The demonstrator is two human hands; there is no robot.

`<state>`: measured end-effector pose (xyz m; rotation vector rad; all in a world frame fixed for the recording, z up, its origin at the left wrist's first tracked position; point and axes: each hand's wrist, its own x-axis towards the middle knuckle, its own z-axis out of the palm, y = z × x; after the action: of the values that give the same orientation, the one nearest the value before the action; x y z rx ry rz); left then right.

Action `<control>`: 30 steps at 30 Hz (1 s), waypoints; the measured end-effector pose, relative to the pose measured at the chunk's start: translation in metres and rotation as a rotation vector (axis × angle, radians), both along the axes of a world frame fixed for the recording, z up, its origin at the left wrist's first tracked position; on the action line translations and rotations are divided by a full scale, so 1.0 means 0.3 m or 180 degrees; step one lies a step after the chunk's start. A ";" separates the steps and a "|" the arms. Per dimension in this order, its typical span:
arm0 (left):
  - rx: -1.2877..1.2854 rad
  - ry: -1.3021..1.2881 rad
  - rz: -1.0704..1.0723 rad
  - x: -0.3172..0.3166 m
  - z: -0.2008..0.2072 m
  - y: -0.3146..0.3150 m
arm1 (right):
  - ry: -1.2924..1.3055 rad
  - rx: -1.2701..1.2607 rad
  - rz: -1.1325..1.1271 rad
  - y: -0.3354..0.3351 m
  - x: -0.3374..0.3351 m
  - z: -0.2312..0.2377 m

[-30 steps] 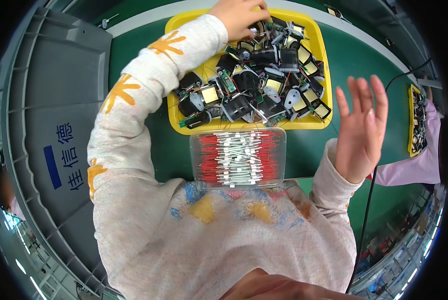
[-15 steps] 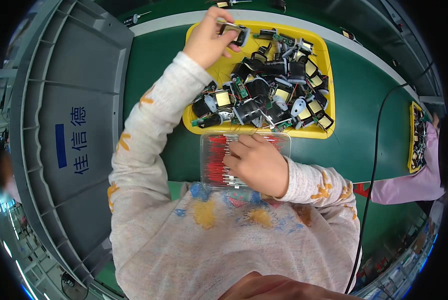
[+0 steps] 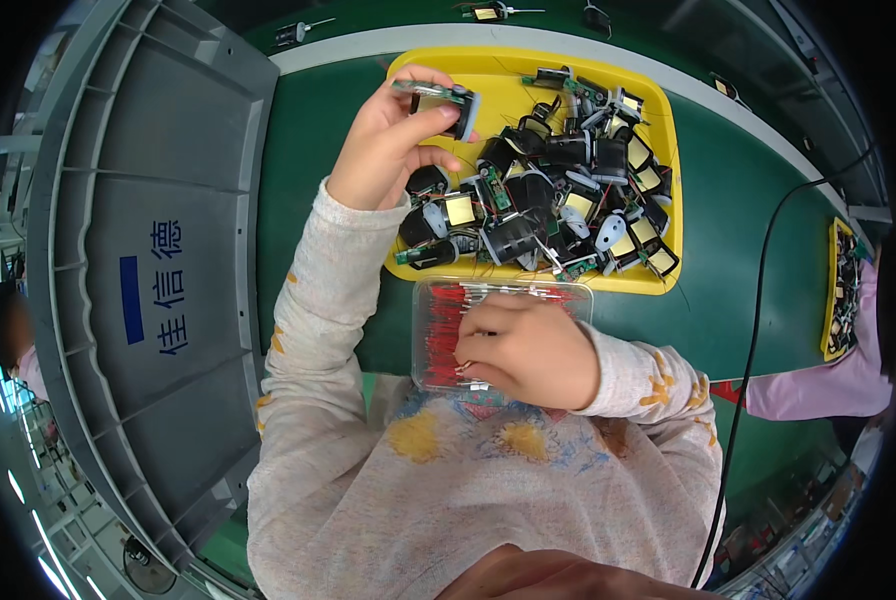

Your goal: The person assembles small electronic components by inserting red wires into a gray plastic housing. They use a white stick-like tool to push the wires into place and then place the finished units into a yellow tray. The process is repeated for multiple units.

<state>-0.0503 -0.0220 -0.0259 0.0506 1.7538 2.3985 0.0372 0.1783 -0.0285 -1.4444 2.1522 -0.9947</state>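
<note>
My left hand [image 3: 378, 150], raised over the left end of a yellow tray [image 3: 493, 85], grips a small black cylindrical part [image 3: 462, 122] between thumb and fingers. It has a grey end disc and a green circuit board along its top edge. Similar black parts [image 3: 568, 150] with boards, thin wires and pale yellow pads lie heaped in the tray. Just in front of the tray is a clear plastic box [image 3: 417, 335] full of thin pieces with red and whitish sections [image 3: 442, 340]. Over it my right hand [image 3: 536, 350] has its fingers curled into a pinch; their contents are hidden.
A large grey crate [image 3: 193, 330] stands on its side at the left. Beyond the white rail [image 3: 368, 52] lie several loose parts [image 3: 493, 13]. A black cable [image 3: 760, 270] hangs down at right. Past it are a co-worker's pink sleeve [image 3: 803, 393] and another yellow tray [image 3: 828, 335].
My left hand has come nearer and slightly left with the black part, turning it so the board shows. The right hand's fingers have drawn toward the box's near side.
</note>
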 end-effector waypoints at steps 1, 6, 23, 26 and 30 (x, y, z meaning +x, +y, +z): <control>0.0236 0.0117 -0.0135 -0.003 -0.005 -0.005 | -0.0180 -0.0299 -0.0124 0.007 -0.022 0.015; 0.0497 0.0244 -0.0149 0.005 -0.013 0.016 | -0.1261 -0.0676 -0.0396 0.061 -0.115 0.100; -0.1145 0.1058 0.0187 0.096 0.073 0.078 | -0.4083 -0.3239 -0.0958 0.015 -0.289 0.058; -0.1369 0.1370 0.0440 0.092 0.070 0.078 | -0.4050 -0.3278 -0.0960 0.022 -0.293 0.057; -0.1566 0.1702 0.0710 0.088 0.069 0.090 | -0.4016 -0.3471 -0.0896 0.014 -0.291 0.061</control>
<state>-0.0239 0.0050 -0.0052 0.4948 2.6735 2.1388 -0.0501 0.1825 -0.0103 -0.3674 0.8092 -2.4703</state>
